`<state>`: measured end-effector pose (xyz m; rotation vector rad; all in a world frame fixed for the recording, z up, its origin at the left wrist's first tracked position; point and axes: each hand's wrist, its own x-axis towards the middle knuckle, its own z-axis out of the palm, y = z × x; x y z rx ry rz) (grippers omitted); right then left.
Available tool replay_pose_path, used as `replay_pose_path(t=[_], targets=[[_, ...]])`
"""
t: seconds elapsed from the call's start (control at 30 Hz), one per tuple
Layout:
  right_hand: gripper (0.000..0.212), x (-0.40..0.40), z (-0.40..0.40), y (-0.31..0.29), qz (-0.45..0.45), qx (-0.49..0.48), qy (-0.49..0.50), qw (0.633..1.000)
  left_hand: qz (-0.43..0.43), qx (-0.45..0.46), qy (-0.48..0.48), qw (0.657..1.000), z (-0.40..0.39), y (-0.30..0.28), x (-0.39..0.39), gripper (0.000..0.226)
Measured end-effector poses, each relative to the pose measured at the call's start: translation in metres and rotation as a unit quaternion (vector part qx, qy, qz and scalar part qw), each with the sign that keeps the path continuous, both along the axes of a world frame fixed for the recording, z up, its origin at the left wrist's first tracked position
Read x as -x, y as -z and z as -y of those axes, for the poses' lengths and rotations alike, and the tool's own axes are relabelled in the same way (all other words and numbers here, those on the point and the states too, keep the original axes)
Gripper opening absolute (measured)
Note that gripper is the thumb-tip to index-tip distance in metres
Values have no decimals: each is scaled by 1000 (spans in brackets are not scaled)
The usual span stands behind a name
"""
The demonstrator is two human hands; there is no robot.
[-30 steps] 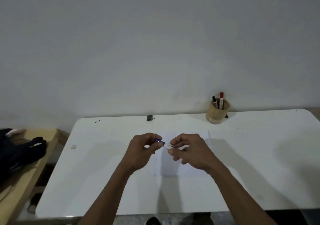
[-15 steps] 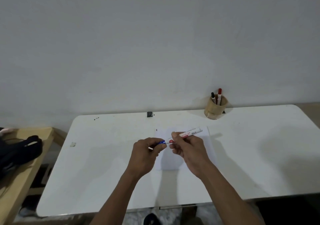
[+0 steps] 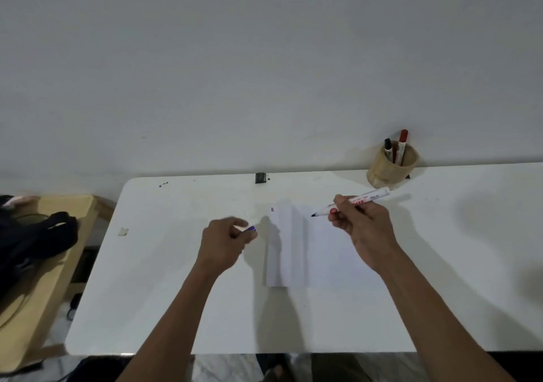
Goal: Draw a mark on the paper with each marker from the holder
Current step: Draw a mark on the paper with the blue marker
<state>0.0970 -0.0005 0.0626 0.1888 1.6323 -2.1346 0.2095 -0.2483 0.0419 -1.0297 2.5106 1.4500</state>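
Pinched between thumb and fingers, the uncapped marker (image 3: 357,200) sits in the right hand (image 3: 363,224), tip aimed down at the paper (image 3: 329,252) for drawing. To keep it away, the left hand (image 3: 224,242) holds what seems the blue cap (image 3: 251,229).

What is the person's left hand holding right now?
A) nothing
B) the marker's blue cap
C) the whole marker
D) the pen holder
B: the left hand pinches the small blue cap beside the paper, while the right hand holds the uncapped marker with its tip over the sheet.
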Motion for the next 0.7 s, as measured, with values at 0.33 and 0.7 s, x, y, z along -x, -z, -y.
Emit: replay_pose_path(t=[0.33, 0.7], targets=[[9, 9, 33, 32, 46, -7, 15, 999, 42, 142, -17, 989, 19, 46, 96, 8], [14, 21, 38, 44, 32, -30, 1, 999, 18, 125, -76, 989, 6, 51, 82, 45]])
